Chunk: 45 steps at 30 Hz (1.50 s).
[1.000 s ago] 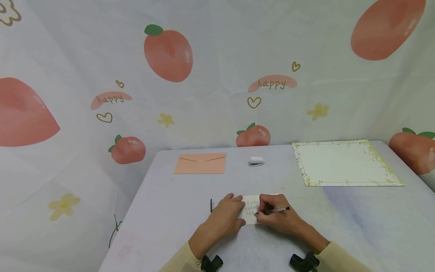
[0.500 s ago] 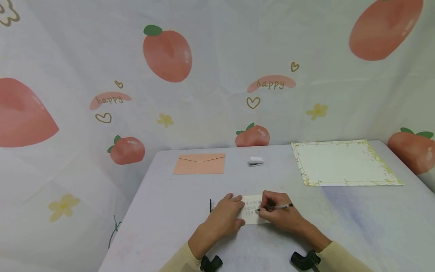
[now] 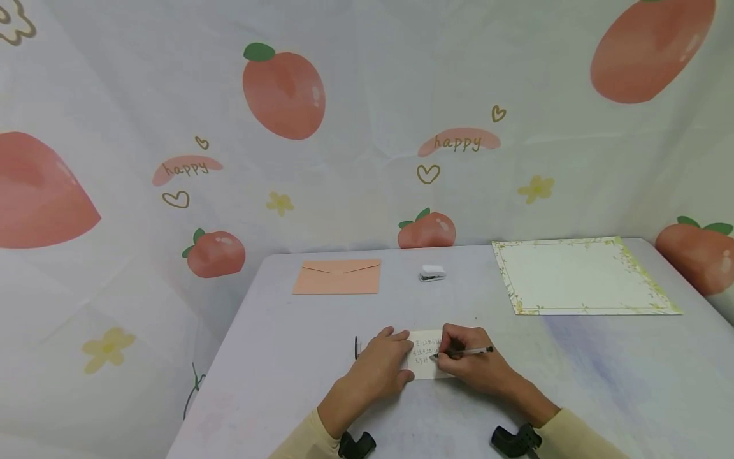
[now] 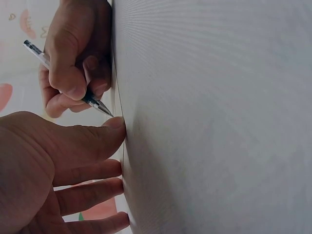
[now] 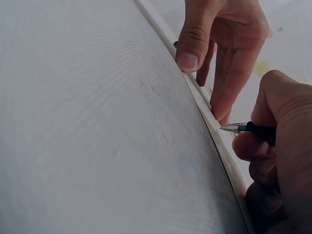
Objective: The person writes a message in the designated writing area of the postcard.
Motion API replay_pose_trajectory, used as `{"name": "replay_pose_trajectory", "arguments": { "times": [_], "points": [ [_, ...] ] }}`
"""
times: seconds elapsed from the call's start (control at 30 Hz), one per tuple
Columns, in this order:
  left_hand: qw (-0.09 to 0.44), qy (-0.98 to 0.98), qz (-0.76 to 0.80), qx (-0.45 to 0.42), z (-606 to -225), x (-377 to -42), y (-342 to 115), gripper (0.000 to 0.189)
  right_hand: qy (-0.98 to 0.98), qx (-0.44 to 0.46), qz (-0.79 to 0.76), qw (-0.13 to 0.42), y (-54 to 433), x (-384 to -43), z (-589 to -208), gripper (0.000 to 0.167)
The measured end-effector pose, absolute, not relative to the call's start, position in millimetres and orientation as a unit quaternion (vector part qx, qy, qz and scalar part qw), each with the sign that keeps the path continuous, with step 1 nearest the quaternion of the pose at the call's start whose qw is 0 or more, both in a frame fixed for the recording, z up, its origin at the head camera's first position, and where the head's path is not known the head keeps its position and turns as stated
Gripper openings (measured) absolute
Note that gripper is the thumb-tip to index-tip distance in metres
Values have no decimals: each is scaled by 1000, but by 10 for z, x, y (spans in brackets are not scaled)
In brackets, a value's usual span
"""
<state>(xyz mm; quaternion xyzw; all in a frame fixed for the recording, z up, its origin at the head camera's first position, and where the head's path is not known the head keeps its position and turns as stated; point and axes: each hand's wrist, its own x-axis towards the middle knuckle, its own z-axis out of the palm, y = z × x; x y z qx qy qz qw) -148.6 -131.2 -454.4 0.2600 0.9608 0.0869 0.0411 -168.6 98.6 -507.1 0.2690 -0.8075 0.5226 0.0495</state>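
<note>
A small cream card [image 3: 421,368] with several short rows of handwriting lies on the table. My left hand [image 3: 378,362] presses its left part down with straight, spread fingers; the thumb [image 4: 113,127] sits at the near edge. From the right, my right hand [image 3: 473,360] pinches a gel pen [image 3: 473,350] with a clear barrel and dark grip. The pen's metal tip [image 5: 229,128] points down at the card, right at the written lines. My right hand covers the card's right part. A black pen cap [image 3: 356,347] shows just left of my left hand.
Toward the back of the white table [image 3: 258,382] lie a peach envelope [image 3: 338,277] and a small white stapler [image 3: 432,273]. A large sheet with a floral border [image 3: 585,277] lies at the back right. A fruit-printed cloth [image 3: 355,127] hangs behind.
The pen and my right hand have shifted slightly right along the card, uncovering more of the handwriting. My left hand stays in place on the card.
</note>
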Motion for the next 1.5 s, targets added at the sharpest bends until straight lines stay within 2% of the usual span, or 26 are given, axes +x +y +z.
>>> {"name": "replay_pose_trajectory", "arguments": {
  "times": [0.23,0.57,0.83,1.27,1.5],
  "points": [
    [53,963,80,250,-4516,-1474,-1294,54,-814,269,513,47,981,-1665,-5040,30],
    [32,958,105,264,-4895,-1632,-1381,56,-818,272,504,62,979,-1673,-5047,32],
    [47,963,78,255,-4519,-1483,-1303,54,-813,276,510,56,982,-1670,-5053,33],
    [47,964,71,253,-4533,-1479,-1285,54,-809,279,514,56,972,-1655,-5015,32],
    [47,964,69,253,-4505,-1465,-1289,54,-817,250,512,91,1004,-1674,-5040,34]
  ]
}}
